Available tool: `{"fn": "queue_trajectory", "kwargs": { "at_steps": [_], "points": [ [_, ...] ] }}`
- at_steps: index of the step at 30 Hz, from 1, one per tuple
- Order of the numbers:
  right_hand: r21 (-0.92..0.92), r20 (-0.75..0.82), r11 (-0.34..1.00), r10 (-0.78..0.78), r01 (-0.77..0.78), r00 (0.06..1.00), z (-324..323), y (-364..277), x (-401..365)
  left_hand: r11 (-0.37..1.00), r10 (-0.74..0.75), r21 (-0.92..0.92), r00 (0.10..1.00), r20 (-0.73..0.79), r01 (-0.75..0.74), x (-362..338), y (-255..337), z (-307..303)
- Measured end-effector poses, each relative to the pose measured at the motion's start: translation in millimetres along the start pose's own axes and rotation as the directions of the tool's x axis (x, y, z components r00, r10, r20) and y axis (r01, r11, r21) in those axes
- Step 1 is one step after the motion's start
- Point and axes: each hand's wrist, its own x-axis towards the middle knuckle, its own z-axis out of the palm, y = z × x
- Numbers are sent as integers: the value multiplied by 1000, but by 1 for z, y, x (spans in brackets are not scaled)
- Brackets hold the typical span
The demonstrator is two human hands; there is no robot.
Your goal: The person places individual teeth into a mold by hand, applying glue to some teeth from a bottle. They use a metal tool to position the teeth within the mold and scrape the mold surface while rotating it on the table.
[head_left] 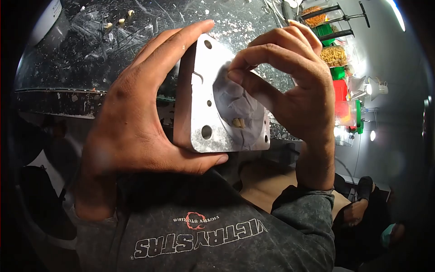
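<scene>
A metal mould block (213, 141) with round holes at its corners is tilted up at the table edge. My left hand (131, 113) grips it, fingers along the far edge and thumb along the near edge. Its face has a rounded cavity lined with pale grey material (242, 106). Small yellowish tooth-shaped pieces (239, 122) sit low in that cavity. Over the cavity's upper part is my right hand (294, 77), thumb and forefinger pinched together at the lining. Whatever may be between those fingertips is too small or hidden to make out.
A dark, scuffed table (99, 59) lies beyond the block, with several small pale pieces (121, 21) and white residue. A white container (45, 20) stands at the far left. Jars of orange-yellow bits (334, 56) line the right. Another person's hand (355, 212) shows lower right.
</scene>
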Motion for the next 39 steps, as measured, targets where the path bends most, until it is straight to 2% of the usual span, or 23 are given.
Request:
{"fn": "queue_trajectory", "kwargs": {
  "at_steps": [10, 12, 16, 18, 22, 24, 28, 30, 34, 37, 39],
  "points": [
    [-5, 30, 999, 38, -38, 999, -1, 2, -6, 1000, 9, -18, 999, -32, -9, 3, 0, 7],
    [92, -24, 992, 93, -90, 995, 2, 5, -5, 1000, 13, 5, 1000, -29, -13, 3, 0, 8],
    [226, 22, 967, 112, -114, 993, 4, 15, -8, 1000, -19, -20, 999, -41, 18, 1, 1, 10],
    [382, 19, 910, 165, -160, 986, 4, 18, -7, 999, -16, -40, 999, -50, 14, 1, 0, 10],
    [297, 33, 940, 164, -166, 986, 1, 16, -4, 1000, -24, -19, 999, -27, 24, 3, 2, 8],
    [277, 43, 954, 105, -113, 994, 3, 16, -1, 1000, 10, -13, 1000, -22, -10, 2, 0, 7],
    [260, 54, 959, 100, -111, 994, 2, 14, 1, 1000, -17, -19, 999, -27, 17, 1, 2, 8],
    [194, 61, 979, 44, -55, 997, -2, 13, 4, 999, -23, -36, 999, -30, 22, 1, 1, 7],
    [199, 61, 978, 45, -56, 997, -3, 12, 6, 999, -32, -29, 999, -11, 31, 1, 4, 4],
    [238, 98, 968, 60, -82, 993, -1, 14, 6, 999, -20, -28, 1000, 4, 20, 3, 2, 4],
    [310, 231, 926, 146, -215, 962, -2, 14, 8, 1000, -17, -15, 999, 46, 18, 4, 0, 2]
  ]
}}
